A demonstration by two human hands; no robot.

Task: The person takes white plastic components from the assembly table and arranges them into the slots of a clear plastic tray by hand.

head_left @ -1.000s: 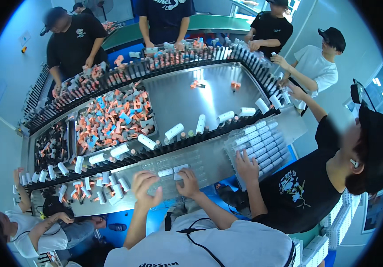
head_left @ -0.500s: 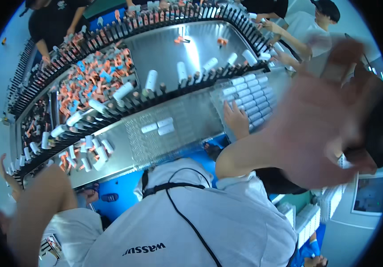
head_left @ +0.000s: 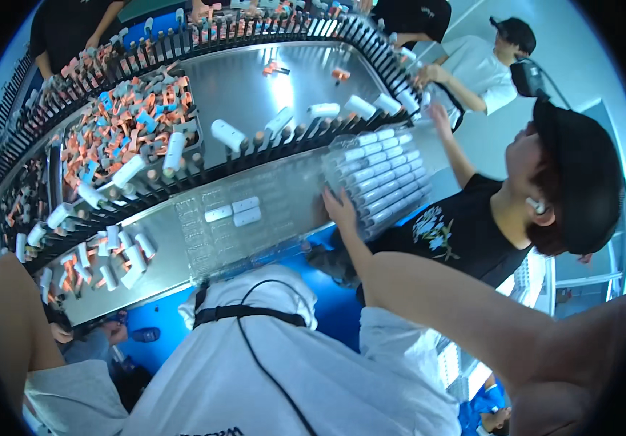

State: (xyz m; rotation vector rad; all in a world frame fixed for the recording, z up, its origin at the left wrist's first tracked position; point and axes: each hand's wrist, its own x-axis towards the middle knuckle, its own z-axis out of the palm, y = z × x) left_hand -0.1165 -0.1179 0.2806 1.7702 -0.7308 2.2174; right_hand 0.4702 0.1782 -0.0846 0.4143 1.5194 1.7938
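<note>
Hands have left view since before, grip untellable; right forearm [head_left: 473, 320] stays raised.

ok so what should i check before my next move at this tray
1. Own hands in view: not ok, only the left arm and right arm show.
2. Hands empty: cannot tell.
3. Clear tray in front: ok, three white tubes lie in it, the other slots bare.
4. Filled tray stack: not ok, a co-worker's hand rests on it.
5. Loose tubes at the left: ok, lying on the steel table.
</note>
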